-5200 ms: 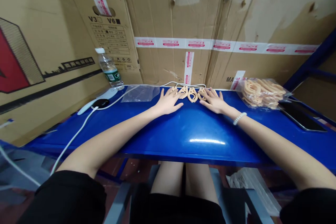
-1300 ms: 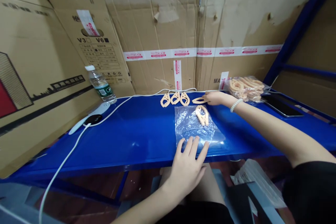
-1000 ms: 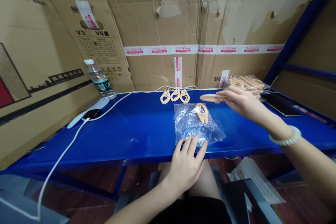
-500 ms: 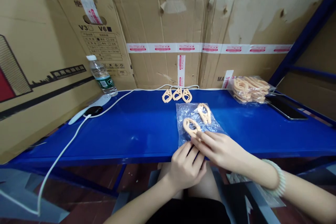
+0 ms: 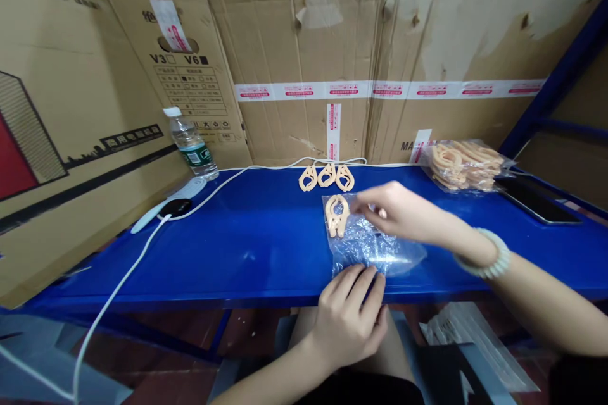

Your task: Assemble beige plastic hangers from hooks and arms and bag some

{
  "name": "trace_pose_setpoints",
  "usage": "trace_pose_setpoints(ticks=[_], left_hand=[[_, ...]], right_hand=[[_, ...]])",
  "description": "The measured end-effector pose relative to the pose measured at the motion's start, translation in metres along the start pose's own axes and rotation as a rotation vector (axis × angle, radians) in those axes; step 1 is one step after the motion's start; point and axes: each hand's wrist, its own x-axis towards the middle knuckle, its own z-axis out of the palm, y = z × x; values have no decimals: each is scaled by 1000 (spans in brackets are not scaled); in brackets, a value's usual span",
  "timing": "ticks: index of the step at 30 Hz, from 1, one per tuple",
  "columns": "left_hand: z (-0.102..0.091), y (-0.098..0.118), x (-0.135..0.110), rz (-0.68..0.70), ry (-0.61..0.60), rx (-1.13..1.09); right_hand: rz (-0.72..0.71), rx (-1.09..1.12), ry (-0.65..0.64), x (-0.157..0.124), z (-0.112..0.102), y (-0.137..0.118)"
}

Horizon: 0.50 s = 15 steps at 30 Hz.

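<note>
A clear plastic bag [image 5: 365, 247] lies at the front middle of the blue table. One peach folding hanger [image 5: 337, 216] rests folded at the bag's far left corner, seen against the film. My left hand [image 5: 351, 313] is at the table's front edge, its fingers closed over the bag's near edge. Above the bag's far right part is my right hand [image 5: 392, 209], fingers curled in; a small peach piece shows under them, and the rest of that second hanger is hidden. Behind the bag, three folded hangers [image 5: 327, 176] lie in a row.
A bag of several folded hangers [image 5: 465, 166] lies back right, near a black phone [image 5: 539, 200]. At the left stand a water bottle [image 5: 192, 145] and a black device [image 5: 175, 207] with a white cable [image 5: 124, 278]. Cardboard [image 5: 294, 120] walls the back.
My right hand has moved away from the left hand, up over the bag's far side. The nearer hanger now lies at the bag's far left corner. My left hand stays at the near edge.
</note>
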Motion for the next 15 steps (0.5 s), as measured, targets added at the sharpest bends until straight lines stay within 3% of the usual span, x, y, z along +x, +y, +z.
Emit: trace_pose_setpoints(ticks=[3, 8, 11, 15], left_hand=[[-4, 4, 3, -46, 49, -44], [-15, 6, 11, -87, 98, -36], [-23, -7, 19, -132, 115, 15], [-28, -34, 28, -257, 47, 14]], right_hand=[[84, -184, 22, 44, 8, 55], [207, -233, -207, 94, 60, 135], [241, -225, -232, 98, 74, 156], [262, -220, -238, 84, 68, 168]])
